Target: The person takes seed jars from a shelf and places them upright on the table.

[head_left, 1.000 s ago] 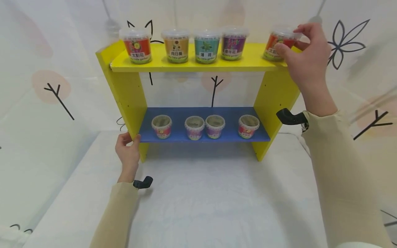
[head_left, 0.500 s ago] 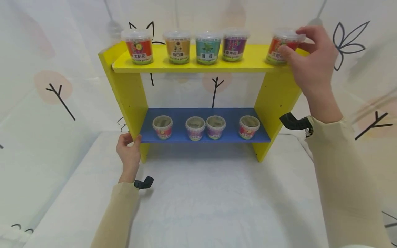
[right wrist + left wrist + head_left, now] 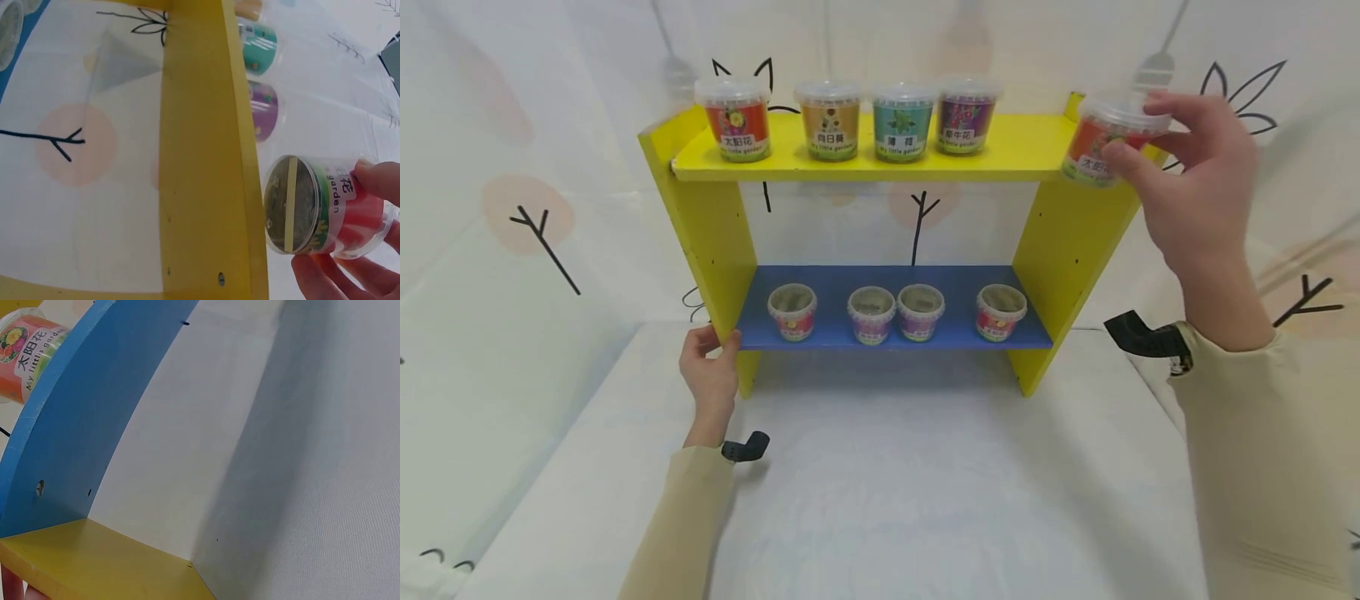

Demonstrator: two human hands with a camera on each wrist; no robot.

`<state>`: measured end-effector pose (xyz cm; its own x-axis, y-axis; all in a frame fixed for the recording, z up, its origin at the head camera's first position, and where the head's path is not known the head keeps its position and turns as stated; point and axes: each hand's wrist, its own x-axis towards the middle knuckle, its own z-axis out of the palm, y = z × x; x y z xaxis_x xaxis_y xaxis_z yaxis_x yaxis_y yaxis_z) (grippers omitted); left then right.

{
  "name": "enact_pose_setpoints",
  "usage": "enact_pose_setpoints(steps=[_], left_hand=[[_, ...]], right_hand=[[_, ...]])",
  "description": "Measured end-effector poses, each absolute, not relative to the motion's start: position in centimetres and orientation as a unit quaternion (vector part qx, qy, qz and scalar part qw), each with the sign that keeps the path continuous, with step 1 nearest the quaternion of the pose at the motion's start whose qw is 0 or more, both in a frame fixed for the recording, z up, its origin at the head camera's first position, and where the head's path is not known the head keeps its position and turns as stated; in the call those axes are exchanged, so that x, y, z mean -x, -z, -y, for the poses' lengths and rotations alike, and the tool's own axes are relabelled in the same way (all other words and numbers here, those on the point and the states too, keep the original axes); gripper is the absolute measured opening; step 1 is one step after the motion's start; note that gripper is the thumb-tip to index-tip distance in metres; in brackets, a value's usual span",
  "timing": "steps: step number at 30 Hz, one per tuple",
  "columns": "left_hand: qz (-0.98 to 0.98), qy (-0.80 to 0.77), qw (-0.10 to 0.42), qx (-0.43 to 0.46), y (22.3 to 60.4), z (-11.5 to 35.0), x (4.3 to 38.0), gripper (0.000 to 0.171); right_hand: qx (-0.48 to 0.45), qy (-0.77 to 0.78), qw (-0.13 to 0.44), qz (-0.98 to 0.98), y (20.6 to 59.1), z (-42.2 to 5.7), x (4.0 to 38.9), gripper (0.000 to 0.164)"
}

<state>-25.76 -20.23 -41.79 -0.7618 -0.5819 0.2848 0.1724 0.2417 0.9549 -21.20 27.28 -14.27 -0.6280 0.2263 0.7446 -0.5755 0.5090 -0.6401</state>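
My right hand [image 3: 1206, 179] holds a clear-lidded plastic cup [image 3: 1088, 154] with a red flower label by its side. The cup tilts slightly at the right end of the yellow top shelf [image 3: 1022, 158]; in the right wrist view its base, with a pale strip across it, shows off the shelf board. Thumb on one side and fingers on the other, my left hand [image 3: 710, 375] grips the left yellow side panel [image 3: 715, 242] near the blue lower shelf [image 3: 955, 292]. In the left wrist view only some fingertips [image 3: 36, 592] show behind the panel [image 3: 106, 562].
Lidded cups in red [image 3: 737, 129], tan [image 3: 830, 125], teal [image 3: 902, 125] and purple [image 3: 964, 121] stand on the top shelf. Several smaller open-topped cups [image 3: 795, 323] stand on the blue shelf. A white-covered table [image 3: 925, 483] lies below, with a patterned cloth [image 3: 535, 333] around.
My right hand has lifted the red cup off the top shelf and brought it to the right and nearer to me. My left hand stays on the side panel.
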Motion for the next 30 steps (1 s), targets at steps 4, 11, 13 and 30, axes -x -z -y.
enact_pose_setpoints(steps=[4, 11, 13, 30], left_hand=[[0.721, 0.601, 0.312, -0.146, 41.9, 20.1, 25.7, 0.031], [0.718, 0.604, 0.317, -0.138, 41.8, 20.1, 25.7, 0.031], [0.72, 0.602, 0.318, -0.136, 41.8, 20.1, 25.7, 0.031], [0.721, 0.599, 0.323, -0.134, 41.9, 20.2, 25.8, 0.031]], right_hand=[[-0.147, -0.494, 0.412, 0.751, 14.7, -27.3, 20.3, 0.036], [-0.223, -0.545, 0.404, 0.7, 16.1, -27.3, 19.1, 0.036], [-0.229, -0.547, 0.398, 0.7, 16.6, -27.3, 18.6, 0.036], [-0.236, -0.531, 0.29, 0.76, 23.8, -25.6, 16.6, 0.045]])
